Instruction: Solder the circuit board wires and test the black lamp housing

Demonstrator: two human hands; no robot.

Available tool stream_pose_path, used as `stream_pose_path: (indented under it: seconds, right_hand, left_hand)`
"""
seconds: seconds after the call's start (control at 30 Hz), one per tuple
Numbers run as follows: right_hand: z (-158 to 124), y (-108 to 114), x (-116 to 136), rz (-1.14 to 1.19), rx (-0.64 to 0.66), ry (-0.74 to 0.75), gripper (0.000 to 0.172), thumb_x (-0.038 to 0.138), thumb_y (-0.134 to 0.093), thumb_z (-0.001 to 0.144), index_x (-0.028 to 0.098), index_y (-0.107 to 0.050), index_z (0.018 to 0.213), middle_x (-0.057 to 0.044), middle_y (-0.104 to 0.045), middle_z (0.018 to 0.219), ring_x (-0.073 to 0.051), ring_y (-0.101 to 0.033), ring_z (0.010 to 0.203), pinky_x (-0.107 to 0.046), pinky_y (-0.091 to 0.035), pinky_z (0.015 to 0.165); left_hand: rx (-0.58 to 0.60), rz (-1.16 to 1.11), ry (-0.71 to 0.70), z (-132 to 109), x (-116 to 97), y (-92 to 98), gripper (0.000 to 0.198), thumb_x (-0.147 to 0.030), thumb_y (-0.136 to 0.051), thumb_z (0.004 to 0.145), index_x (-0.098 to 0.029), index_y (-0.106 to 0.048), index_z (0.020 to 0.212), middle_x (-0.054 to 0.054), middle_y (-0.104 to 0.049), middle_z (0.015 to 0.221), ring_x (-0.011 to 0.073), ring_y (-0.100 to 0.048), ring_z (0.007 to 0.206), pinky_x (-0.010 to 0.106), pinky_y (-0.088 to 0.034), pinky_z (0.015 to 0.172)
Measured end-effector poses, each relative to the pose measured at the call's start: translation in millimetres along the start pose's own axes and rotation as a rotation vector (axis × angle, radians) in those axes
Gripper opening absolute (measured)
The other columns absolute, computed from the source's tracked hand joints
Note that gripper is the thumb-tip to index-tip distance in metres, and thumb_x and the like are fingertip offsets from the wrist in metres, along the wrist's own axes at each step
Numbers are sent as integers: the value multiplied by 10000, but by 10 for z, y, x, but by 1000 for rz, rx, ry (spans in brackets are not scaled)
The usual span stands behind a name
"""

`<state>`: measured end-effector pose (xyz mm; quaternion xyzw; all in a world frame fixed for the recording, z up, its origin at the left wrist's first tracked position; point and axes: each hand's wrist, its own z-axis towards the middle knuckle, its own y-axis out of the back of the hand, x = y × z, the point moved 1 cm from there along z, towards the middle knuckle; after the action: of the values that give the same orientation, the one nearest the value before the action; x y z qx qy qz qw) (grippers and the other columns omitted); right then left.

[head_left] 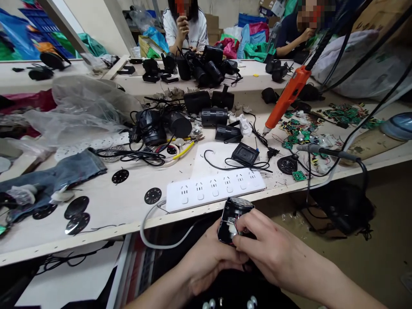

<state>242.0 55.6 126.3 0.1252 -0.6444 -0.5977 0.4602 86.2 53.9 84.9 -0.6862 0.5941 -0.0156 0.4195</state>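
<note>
Below the workbench's front edge I hold a small black housing [232, 213] with a round perforated disc on top and white parts and thin wires inside. My left hand [206, 257] wraps around it from below and the left. My right hand [268, 246] comes in from the right, its fingers pinched on the white part inside the housing. Both hands are closed on it, just under the white power strip [214, 189].
The bench [128, 206] carries black camera bodies [209, 116], loose black discs [76, 207], cables, green circuit boards [291, 139] and clear plastic bags [83, 107]. An orange electric screwdriver [286, 98] hangs over it at right. Two people sit across the bench.
</note>
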Motion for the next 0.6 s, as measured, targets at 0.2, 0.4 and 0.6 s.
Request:
stream_pose_path:
  seconds: [0.2, 0.4, 0.6]
  right_hand:
    - [-91, -9, -36, -69, -41, 62, 269, 55, -409, 926, 117, -617, 1085, -162, -615, 1041, -231, -550, 847, -358, -540, 685]
    - [-122, -17, -102, 0, -119, 79, 361, 35, -417, 909, 150, -599, 1199, -156, -618, 1136, -232, -578, 963, -359, -561, 757]
    - [-149, -26, -109, 83, -245, 113, 415, 10, -432, 879, 137, -546, 1257, -142, -630, 1123, -223, -578, 955, -362, -557, 781]
  left_hand:
    - [49, -53, 17, -12, -8, 64, 590, 32, -639, 517, -198, -636, 1059, -11, -640, 787, 143, -623, 701, 289, -544, 696]
    - [99, -225, -24, -36, -73, 54, 323, -61, -545, 671, -153, -679, 950, 65, -647, 895, 195, -624, 791, 370, -574, 696]
    - [86, -206, -50, -19, -73, 43, 373, -5, -504, 674, -153, -677, 970, 68, -659, 929, 201, -628, 825, 386, -587, 704]
